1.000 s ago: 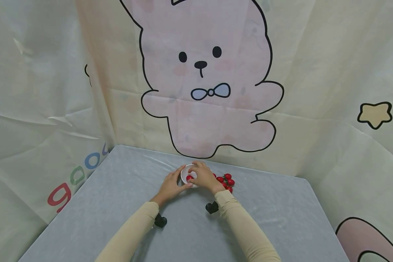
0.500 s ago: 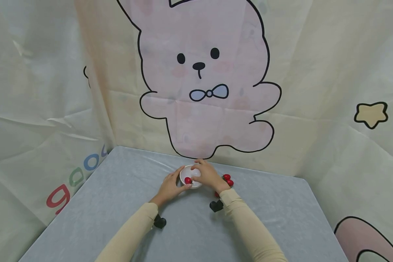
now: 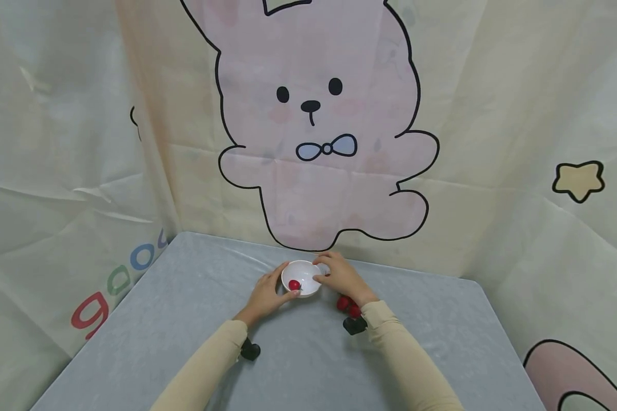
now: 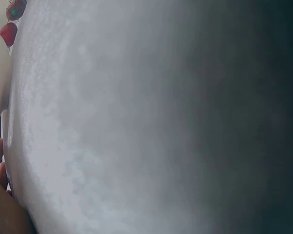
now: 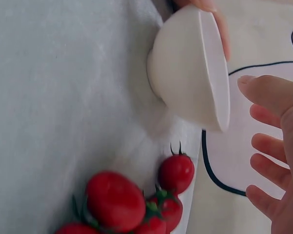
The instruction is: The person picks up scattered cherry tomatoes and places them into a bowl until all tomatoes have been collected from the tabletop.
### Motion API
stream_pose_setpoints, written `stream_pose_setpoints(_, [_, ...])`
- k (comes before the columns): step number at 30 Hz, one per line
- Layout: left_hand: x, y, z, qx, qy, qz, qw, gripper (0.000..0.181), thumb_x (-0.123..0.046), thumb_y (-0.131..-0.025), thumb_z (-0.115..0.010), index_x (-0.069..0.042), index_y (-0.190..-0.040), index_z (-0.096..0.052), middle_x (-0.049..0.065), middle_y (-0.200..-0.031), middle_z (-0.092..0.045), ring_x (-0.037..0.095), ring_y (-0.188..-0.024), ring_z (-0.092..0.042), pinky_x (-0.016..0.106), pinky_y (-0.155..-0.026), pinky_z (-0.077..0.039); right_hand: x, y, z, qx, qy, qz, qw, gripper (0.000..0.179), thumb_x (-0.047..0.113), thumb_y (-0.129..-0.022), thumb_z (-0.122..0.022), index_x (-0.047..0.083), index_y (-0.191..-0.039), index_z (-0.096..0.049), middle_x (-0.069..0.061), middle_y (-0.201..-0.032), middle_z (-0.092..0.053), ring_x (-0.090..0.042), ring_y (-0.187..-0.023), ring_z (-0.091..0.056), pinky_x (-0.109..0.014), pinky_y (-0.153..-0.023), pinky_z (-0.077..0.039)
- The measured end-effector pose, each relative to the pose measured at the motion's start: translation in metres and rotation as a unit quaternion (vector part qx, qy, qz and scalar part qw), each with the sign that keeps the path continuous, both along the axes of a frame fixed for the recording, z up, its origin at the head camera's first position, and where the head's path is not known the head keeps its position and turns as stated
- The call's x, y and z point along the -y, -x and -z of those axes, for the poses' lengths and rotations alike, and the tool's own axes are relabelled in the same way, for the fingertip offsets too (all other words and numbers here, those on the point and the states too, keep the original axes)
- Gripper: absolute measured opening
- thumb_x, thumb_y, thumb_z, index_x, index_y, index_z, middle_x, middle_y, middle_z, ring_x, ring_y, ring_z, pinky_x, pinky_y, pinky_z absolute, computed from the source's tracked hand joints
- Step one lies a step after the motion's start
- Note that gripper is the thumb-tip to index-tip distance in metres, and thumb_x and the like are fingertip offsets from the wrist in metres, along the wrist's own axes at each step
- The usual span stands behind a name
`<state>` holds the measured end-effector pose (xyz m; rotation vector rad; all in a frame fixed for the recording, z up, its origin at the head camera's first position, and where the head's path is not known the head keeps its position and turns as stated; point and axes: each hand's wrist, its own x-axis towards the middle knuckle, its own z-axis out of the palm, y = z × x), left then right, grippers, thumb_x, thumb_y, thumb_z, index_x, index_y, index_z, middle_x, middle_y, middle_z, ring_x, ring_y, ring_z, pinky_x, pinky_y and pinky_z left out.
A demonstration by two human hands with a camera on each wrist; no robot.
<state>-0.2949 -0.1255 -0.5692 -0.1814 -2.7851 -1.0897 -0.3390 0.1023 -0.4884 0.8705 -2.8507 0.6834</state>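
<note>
A small white bowl (image 3: 309, 277) stands on the table, with one red cherry tomato (image 3: 294, 284) in its near left part. My left hand (image 3: 264, 295) holds the bowl at its left side, thumb at the near rim and fingers at the far side. Just right of the rim is my right hand (image 3: 345, 281), its fingers loosely bent and apart, nothing between them. In the right wrist view the right hand (image 5: 278, 141) hovers beside the bowl's mouth. Several more cherry tomatoes (image 5: 115, 200) with green stems lie on the cloth, partly hidden by the right wrist in the head view.
A grey-blue cloth covers the table (image 3: 298, 365). Behind it hangs a cream curtain with a pink cartoon bear (image 3: 313, 200), close to the table's back edge. A black heart-shaped piece (image 3: 355, 326) shows at the right wrist, another (image 3: 250, 350) at the left wrist.
My right hand has drawn back from inside the bowl to the right, its wrist now over the loose tomatoes. The tomato stays in the bowl. My left hand keeps its place.
</note>
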Motion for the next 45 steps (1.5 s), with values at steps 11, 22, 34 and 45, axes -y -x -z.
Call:
stream_pose_setpoints(11, [0.001,0.001,0.001,-0.004,0.002,-0.001,1.0000,0.091,-0.075,-0.070,-0.061,-0.040,-0.146,-0.026,-0.001,-0.147,-0.045,0.031,-0.132,-0.043,0.055,-0.105,-0.038,-0.033,-0.006,-0.001,-0.002,0.028,0.023,0.9993,0.038,0.032,-0.082,-0.072,0.015,-0.116,-0.065,-0.005,-0.129,-0.055,-0.026,-0.125,-0.046,-0.047,-0.101,-0.043])
stream_pose_setpoints(22, [0.002,-0.001,0.003,-0.002,-0.002,0.000,1.0000,0.092,-0.076,-0.069,-0.060,-0.041,-0.146,-0.025,0.000,-0.148,-0.043,0.033,-0.134,-0.041,0.058,-0.105,-0.036,-0.058,-0.023,0.007,0.022,0.026,0.049,0.9982,0.042,0.035,-0.081,-0.073,0.015,-0.116,-0.065,-0.008,-0.132,-0.054,-0.030,-0.127,-0.045,-0.052,-0.106,-0.040])
stream_pose_setpoints(34, [0.002,0.001,0.006,-0.003,0.002,0.000,1.0000,0.093,-0.077,-0.069,-0.060,-0.041,-0.147,-0.025,-0.002,-0.148,-0.044,0.031,-0.133,-0.042,0.056,-0.104,-0.038,-0.077,-0.038,0.026,0.005,0.047,0.043,0.9979,0.036,0.032,-0.078,-0.076,0.015,-0.108,-0.070,-0.009,-0.128,-0.056,-0.027,-0.120,-0.047,-0.051,-0.097,-0.045])
stream_pose_setpoints(45, [0.001,0.000,0.004,0.002,-0.004,-0.002,1.0000,0.092,-0.078,-0.068,-0.059,-0.043,-0.146,-0.025,-0.003,-0.149,-0.042,0.031,-0.134,-0.041,0.058,-0.104,-0.037,-0.086,-0.045,0.041,-0.003,0.037,0.040,0.9985,0.034,0.037,-0.073,-0.079,0.022,-0.103,-0.072,-0.010,-0.131,-0.057,-0.030,-0.124,-0.046,-0.053,-0.101,-0.042])
